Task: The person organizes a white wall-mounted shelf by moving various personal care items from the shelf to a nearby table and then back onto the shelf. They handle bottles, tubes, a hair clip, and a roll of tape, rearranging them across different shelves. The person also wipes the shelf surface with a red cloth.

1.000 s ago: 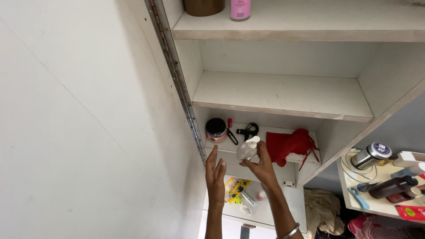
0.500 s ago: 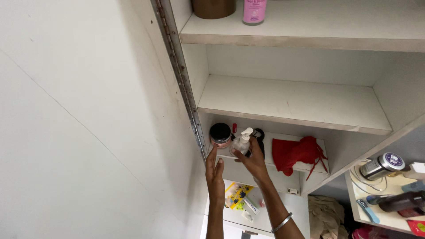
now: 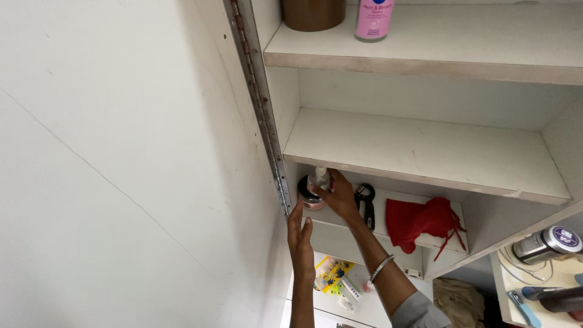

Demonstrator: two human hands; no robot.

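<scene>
Low in the centre of the frame, the right hand point(image 3: 337, 197) is wrapping its fingers around a small clear plastic pump bottle point(image 3: 318, 180), holding it upright at the white shelf's point(image 3: 346, 220) left end, touching a round dark-lidded pink jar point(image 3: 308, 193). The left hand point(image 3: 301, 238) is hovering flat and empty just below, seemingly guarding against a drop.

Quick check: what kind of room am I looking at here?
Probably a bedroom or dressing corner at home: an open white cupboard holding a pink lotion bottle and red cloth, plus toiletries on a side table.
</scene>
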